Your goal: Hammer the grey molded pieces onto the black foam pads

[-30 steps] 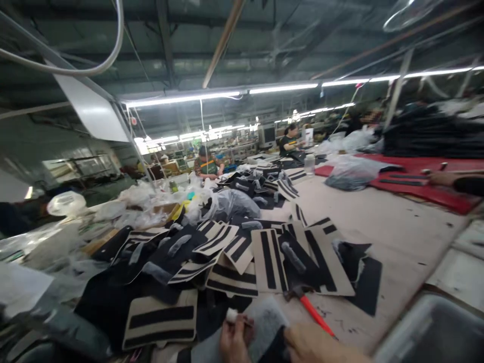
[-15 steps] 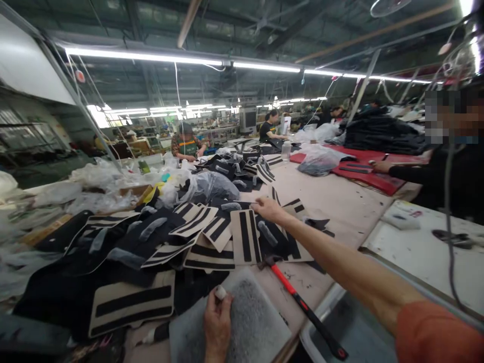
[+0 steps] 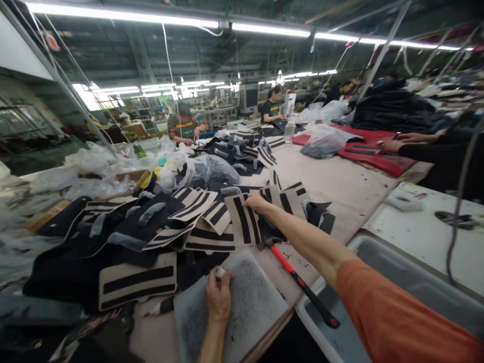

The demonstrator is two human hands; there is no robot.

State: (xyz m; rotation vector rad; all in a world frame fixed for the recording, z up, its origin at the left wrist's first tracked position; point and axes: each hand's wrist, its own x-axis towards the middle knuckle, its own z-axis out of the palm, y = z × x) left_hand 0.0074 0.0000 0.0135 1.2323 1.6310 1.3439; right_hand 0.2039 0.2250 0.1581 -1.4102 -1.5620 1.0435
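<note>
My left hand [image 3: 219,297] is closed round a small white cylindrical object [image 3: 220,272], just above a grey speckled slab [image 3: 251,302]. My right hand [image 3: 256,200] reaches forward, its fingers closed on the top edge of a beige panel with black stripes [image 3: 244,222]. Similar striped panels lie in a heap around it, several overlapping. A hammer [image 3: 291,272] with a red and black handle lies right of the slab, its head touching the table near the panels.
A grey plastic bin [image 3: 328,292] stands at the lower right. Clear plastic bags [image 3: 91,164] and dark pieces [image 3: 68,272] cover the left side. Across the table, people work; a person's hands [image 3: 393,146] rest at red material [image 3: 378,156] on the right.
My right hand has moved slightly left onto the striped panel, whose top now tilts left. The left hand still holds the white object. The head view has tipped downward.
</note>
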